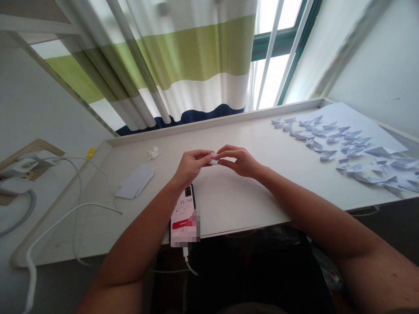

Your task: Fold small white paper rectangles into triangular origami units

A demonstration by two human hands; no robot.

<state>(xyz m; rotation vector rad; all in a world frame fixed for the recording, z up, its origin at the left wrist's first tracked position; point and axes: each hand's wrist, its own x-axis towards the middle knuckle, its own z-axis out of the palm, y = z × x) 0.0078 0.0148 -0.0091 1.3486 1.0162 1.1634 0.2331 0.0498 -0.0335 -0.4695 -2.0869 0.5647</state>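
Observation:
A small folded piece of white paper (214,161) is held above the middle of the white desk. My left hand (193,165) pinches its left side between thumb and fingers. From the right, my right hand (238,160) has its thumb and fingertips closed on the paper's other side. The fingers cover much of the paper, so its full shape is hidden. On the right of the desk lie many small folded paper boats (332,137), spread in loose rows.
A stack of white paper slips (135,182) and a crumpled white scrap (153,152) lie at the left. Below my left forearm, a phone (183,218) shows a timer, its charging cable hanging off the front edge. White cables (78,209) cross the desk's left end. A large white sheet (356,120) lies at the back right.

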